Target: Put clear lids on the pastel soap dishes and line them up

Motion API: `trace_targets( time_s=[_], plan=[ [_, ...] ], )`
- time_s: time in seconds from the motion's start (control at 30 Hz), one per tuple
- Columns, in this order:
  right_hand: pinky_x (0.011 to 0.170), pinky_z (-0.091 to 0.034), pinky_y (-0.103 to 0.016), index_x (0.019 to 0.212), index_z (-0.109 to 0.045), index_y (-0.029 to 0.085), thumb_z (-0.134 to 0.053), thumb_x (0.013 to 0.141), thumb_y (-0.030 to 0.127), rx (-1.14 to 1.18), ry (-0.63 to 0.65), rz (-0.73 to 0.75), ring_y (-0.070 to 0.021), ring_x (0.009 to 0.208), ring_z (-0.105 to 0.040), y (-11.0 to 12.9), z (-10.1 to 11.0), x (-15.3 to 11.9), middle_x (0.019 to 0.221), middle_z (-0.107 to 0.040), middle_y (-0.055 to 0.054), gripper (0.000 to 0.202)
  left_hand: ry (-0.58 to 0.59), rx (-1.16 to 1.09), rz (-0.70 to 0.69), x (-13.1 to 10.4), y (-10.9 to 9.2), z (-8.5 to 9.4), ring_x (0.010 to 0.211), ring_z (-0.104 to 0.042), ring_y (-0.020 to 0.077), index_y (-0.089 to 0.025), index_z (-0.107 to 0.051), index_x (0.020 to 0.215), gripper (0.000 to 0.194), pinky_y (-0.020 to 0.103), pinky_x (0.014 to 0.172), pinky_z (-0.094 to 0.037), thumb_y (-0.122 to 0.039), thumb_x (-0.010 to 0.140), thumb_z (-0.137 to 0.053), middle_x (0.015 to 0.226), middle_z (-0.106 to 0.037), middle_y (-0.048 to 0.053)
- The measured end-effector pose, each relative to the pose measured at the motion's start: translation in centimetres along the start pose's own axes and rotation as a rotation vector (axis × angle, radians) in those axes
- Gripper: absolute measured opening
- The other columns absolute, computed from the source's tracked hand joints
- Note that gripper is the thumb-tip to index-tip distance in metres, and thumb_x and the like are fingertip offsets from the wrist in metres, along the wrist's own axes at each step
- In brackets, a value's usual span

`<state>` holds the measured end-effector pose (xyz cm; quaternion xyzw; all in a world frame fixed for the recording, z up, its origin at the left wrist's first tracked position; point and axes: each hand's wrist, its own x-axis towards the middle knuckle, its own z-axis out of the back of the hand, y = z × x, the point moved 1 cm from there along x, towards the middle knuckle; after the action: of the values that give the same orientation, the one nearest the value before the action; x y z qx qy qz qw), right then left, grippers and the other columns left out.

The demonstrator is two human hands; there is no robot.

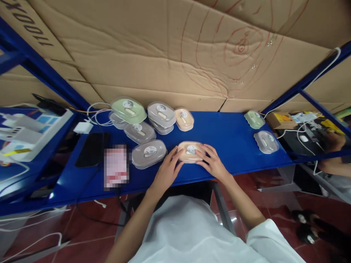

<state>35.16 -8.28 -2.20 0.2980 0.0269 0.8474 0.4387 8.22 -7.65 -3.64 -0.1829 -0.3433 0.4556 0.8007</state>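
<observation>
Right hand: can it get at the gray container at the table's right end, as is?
Likely yes. Nothing visible on the blue tabletop blocks the line from the right hand to the gray container, though it would probably leave the peach container first.

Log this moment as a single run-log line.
left hand: touching front peach container, left end | right hand: touching its right end | beside left hand: gray container | surface: blue table

peach oval box (189, 157) | clear-lidded, stickered | upright | on blue tabletop (219, 128)
</observation>
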Motion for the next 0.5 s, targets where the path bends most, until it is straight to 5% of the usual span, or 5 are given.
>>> trace_targets(
  time_s=[0.2,0.37,0.5],
  plan=[
    [0.122,-0.052,-0.058,0.165,-0.048,0.032,-0.068,0.105,0.035,-0.142,0.019,-0.053,-0.0347,0.153,-0.047,0.0,0.8,-0.9,0.161,-0.056,-0.011,0.063,0.047,0.018,0.035,-0.1,-0.5,0.4,0.152,-0.056,0.0283,-0.030,-0.043,0.164,0.054,0.044,0.119,-0.055,-0.035,0.111,-0.055,0.169,-0.050,0.014],
    [0.117,-0.052,-0.064,0.159,-0.057,0.029,-0.062,0.108,0.041,-0.348,-0.172,-0.361,-0.0395,0.147,-0.052,-5.0,2.7,-0.8,0.154,-0.060,-0.016,0.053,0.065,0.005,0.066,0.0,-0.8,0.9,0.148,-0.060,0.0253,-0.029,-0.046,0.161,0.052,0.042,0.118,-0.056,-0.033,0.111,-0.056,0.164,-0.056,0.012],
    [0.124,-0.047,-0.055,0.167,-0.045,0.026,-0.054,0.110,0.049,-0.239,-0.048,-0.345,-0.0341,0.157,-0.044,-9.0,4.0,2.1,0.169,-0.047,-0.014,0.062,0.057,0.050,0.024,0.3,-0.9,0.9,0.143,-0.064,0.0243,-0.027,-0.053,0.156,0.046,0.042,0.118,-0.056,-0.030,0.110,-0.056,0.157,-0.062,0.011]
  ],
)
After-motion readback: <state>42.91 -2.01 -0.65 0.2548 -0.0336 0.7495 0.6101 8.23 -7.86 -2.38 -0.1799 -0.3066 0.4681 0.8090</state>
